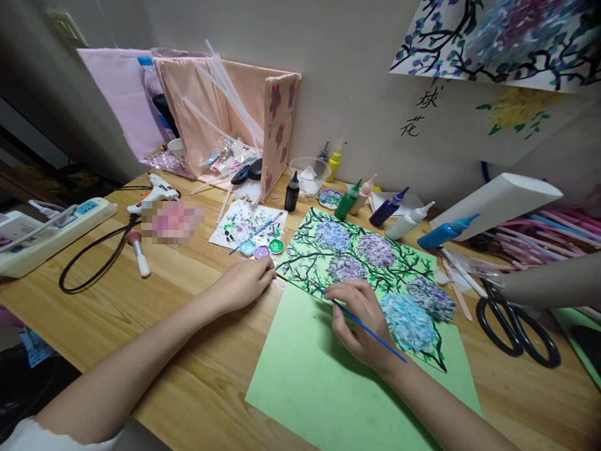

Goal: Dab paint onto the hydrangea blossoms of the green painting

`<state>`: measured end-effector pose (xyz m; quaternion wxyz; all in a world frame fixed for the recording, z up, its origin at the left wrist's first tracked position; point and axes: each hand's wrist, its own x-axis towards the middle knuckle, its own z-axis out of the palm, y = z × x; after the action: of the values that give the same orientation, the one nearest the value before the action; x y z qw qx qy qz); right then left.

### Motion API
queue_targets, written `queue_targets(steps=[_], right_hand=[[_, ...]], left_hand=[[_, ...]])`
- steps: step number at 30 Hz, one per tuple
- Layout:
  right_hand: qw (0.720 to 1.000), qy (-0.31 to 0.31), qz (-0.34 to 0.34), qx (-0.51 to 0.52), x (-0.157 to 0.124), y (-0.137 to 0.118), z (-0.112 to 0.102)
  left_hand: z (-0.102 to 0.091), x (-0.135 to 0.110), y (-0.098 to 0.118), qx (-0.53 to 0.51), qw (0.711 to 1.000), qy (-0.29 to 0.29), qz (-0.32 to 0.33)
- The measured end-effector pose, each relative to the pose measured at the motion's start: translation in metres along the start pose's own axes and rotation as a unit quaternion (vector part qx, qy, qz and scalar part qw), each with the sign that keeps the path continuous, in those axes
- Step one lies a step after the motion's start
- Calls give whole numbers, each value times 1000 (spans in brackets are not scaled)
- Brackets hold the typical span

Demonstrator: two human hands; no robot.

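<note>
See a power strip at the left of the wooden table, a white glue gun near it, black-handled scissors at right and an open pink box farther back.

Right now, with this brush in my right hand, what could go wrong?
Your right hand, holding the brush, is close to the light-blue flower cluster; wet paint there could smudge, though I can't tell if it's dry.
Your left hand is just below the small paint dishes; shifting upward might tip one.
The green paint bottle is by the painting's far edge; a bump could topple it.
</note>
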<state>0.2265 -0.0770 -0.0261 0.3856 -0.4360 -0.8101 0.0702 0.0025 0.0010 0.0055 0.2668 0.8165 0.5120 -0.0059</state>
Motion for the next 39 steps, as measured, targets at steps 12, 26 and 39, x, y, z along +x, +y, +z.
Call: queue_targets(steps=[12, 26, 39], right_hand=[[1000, -12, 7, 8, 0, 0, -1], [1000, -12, 13, 1, 0, 1, -1], [1000, 1, 22, 13, 4, -2, 0]], left_hand=[[0, 2, -2, -12, 1000, 1, 1], [-1, 1, -2, -24, 1000, -7, 3], [1, -1, -1, 18, 1000, 4, 13]])
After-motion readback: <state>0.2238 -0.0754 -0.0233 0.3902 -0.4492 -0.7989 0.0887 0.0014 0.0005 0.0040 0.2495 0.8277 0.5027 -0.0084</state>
